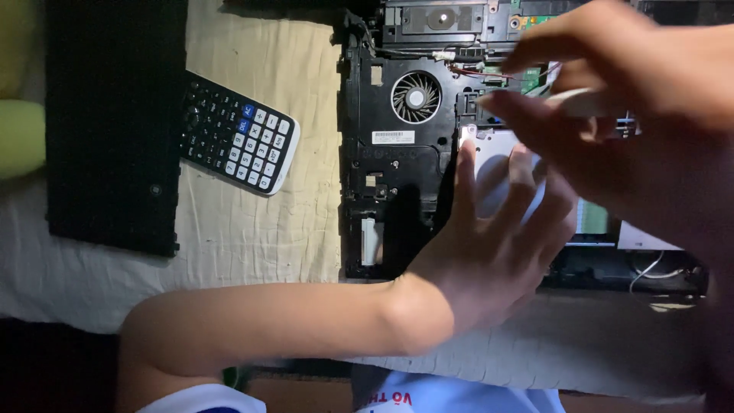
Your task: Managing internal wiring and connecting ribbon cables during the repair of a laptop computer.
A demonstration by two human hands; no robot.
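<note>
Black opened laptop chassis [394,164], fan [416,97] at eleven o'clock of flat, splayed, empty left hand [489,245]. Right hand [612,99] pinching pale tool [577,103]. Slipping likely, snagging red wires [478,74].

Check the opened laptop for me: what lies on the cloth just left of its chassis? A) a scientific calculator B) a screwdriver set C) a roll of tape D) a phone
A: a scientific calculator with dark and white keys lies tilted on the pale cloth, between a black panel and the opened laptop chassis, whose fan is exposed.
</note>
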